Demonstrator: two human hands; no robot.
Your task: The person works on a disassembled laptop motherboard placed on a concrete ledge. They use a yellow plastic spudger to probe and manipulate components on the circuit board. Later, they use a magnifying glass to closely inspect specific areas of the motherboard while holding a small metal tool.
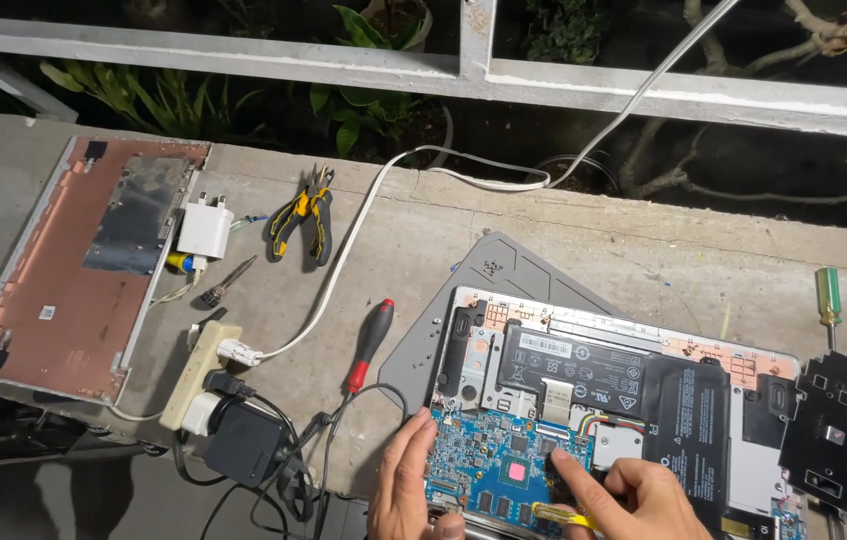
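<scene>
Your left hand (406, 490) rests with fingers released on the blue laptop circuit board (494, 460). Your right hand (644, 500) has its fingers grasping a thin yellow tool (559, 515) above it.

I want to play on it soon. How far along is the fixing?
Done: the back cover is off and lies aside. A black part sits beside the laptop. In hand: the left hand rests on the blue board; the right hand holds a yellow tool there. Left: everything is open still, cover unfitted.

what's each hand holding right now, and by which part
Right hand holds a yellow-handled tool by its handle; left hand holds nothing, resting on the blue circuit board.
</scene>
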